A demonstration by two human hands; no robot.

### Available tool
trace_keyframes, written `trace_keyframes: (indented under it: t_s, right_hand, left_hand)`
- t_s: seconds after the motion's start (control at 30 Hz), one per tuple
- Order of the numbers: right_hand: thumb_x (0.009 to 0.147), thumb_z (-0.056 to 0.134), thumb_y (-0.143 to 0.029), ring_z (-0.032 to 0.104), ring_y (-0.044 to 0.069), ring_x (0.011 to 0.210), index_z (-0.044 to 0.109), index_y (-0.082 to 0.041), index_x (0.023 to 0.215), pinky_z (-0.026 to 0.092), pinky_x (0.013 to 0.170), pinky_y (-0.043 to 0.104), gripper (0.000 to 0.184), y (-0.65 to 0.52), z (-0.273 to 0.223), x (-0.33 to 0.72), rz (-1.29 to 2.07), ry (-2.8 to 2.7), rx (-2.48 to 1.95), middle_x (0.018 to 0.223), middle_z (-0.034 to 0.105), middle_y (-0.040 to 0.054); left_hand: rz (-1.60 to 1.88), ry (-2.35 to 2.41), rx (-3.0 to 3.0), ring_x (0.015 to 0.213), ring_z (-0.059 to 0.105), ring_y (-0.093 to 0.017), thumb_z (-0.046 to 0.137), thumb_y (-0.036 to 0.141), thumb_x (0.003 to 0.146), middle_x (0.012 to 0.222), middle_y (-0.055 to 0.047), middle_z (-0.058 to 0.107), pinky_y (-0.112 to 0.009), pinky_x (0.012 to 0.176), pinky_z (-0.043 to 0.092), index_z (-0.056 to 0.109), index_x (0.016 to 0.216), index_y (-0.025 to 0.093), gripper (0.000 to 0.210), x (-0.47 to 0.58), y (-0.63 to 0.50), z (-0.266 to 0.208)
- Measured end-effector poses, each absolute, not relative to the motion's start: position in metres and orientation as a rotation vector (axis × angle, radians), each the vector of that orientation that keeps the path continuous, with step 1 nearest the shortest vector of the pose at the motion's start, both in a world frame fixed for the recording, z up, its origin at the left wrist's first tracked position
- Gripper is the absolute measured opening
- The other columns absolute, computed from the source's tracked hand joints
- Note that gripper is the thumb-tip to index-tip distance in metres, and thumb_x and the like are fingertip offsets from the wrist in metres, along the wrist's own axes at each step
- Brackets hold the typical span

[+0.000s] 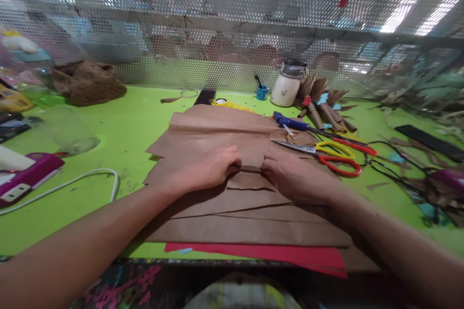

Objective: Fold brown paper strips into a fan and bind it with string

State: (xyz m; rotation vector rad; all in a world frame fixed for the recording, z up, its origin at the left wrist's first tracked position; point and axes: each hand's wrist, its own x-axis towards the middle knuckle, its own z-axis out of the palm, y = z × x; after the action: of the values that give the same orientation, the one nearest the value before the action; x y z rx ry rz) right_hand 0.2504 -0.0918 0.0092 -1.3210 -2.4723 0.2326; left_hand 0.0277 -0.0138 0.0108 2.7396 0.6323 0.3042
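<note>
Between my two hands lies a small piece of brown paper [251, 169], its far edge rolled or folded into a narrow strip. My left hand [217, 166] pinches the strip's left end, and my right hand [284, 171] pinches its right end. The flap of the piece hangs toward me over a stack of brown paper sheets [232, 229]. Red paper [261, 252] sticks out under the stack's near edge. Scissors [335, 154] with yellow and red handles rest just beyond my right hand, beside a blue glue gun [292, 121].
Rolled brown paper pieces with fanned ends [322, 106] stand at the back right near a white jug [288, 82] and a small blue pot [261, 91]. A purple power strip [31, 176] with a white cable lies left. Black cords [395, 176] run at right. A perforated metal screen [224, 24] rises behind.
</note>
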Motion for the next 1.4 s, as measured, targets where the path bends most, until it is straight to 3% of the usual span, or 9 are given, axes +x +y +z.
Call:
trace_keyframes:
  t_s: [0.3,0.7,0.93,1.17,1.3,1.4]
  right_hand:
    - [0.081,0.05,-0.007,0.05,0.018,0.08,0.061,-0.018,0.081,0.035,0.068,0.028,0.015,-0.095,0.018,0.25,0.13,-2.604,-1.329,0.086,0.058,0.0057]
    - [0.089,0.043,-0.016,0.047,0.02,0.082,0.058,-0.015,0.085,0.035,0.072,0.031,0.016,-0.096,0.008,0.25,-0.211,-2.735,-1.304,0.085,0.055,0.0077]
    - [0.086,0.048,-0.02,0.046,0.02,0.08,0.058,-0.017,0.089,0.033,0.069,0.031,0.01,-0.101,0.004,0.245,-0.335,-2.708,-1.305,0.087,0.055,0.007]
    - [0.081,0.048,-0.014,0.045,0.016,0.071,0.056,-0.016,0.08,0.032,0.061,0.029,0.008,-0.097,0.005,0.245,-0.406,-2.565,-1.39,0.084,0.052,0.006]
    - [0.076,0.049,-0.009,0.044,0.015,0.07,0.052,-0.016,0.078,0.036,0.06,0.028,0.008,-0.096,0.012,0.247,-0.328,-2.516,-1.341,0.083,0.05,0.0056]
    - [0.073,0.05,-0.008,0.046,0.017,0.072,0.05,-0.018,0.079,0.041,0.063,0.028,0.011,-0.099,0.016,0.244,-0.243,-2.465,-1.29,0.084,0.05,0.0063]
  left_hand:
    - [0.244,0.585,2.781,0.075,0.046,-0.015,0.038,0.01,0.087,0.085,-0.003,0.051,-0.028,0.07,0.038,0.057,0.082,0.016,0.021,0.022,-0.022,0.019]
    - [0.2,0.567,2.811,0.074,0.045,-0.015,0.04,0.009,0.085,0.084,-0.003,0.051,-0.027,0.069,0.037,0.056,0.081,0.017,0.018,0.02,-0.02,0.019]
    - [0.211,0.622,2.851,0.07,0.045,-0.015,0.041,0.013,0.085,0.08,-0.003,0.052,-0.027,0.064,0.036,0.056,0.078,0.016,0.017,0.023,-0.02,0.018]
    - [0.295,0.809,2.613,0.069,0.049,-0.014,0.049,0.023,0.083,0.079,-0.002,0.058,-0.025,0.065,0.037,0.058,0.083,0.016,0.012,0.026,-0.024,0.028]
    - [0.252,0.733,2.272,0.07,0.052,-0.014,0.048,0.031,0.085,0.081,-0.001,0.062,-0.023,0.063,0.038,0.06,0.094,0.016,0.021,0.025,-0.024,0.035]
    - [0.202,0.681,2.146,0.063,0.045,-0.012,0.038,0.042,0.091,0.072,0.0,0.056,-0.024,0.06,0.036,0.059,0.08,0.014,0.037,0.024,-0.022,0.036]
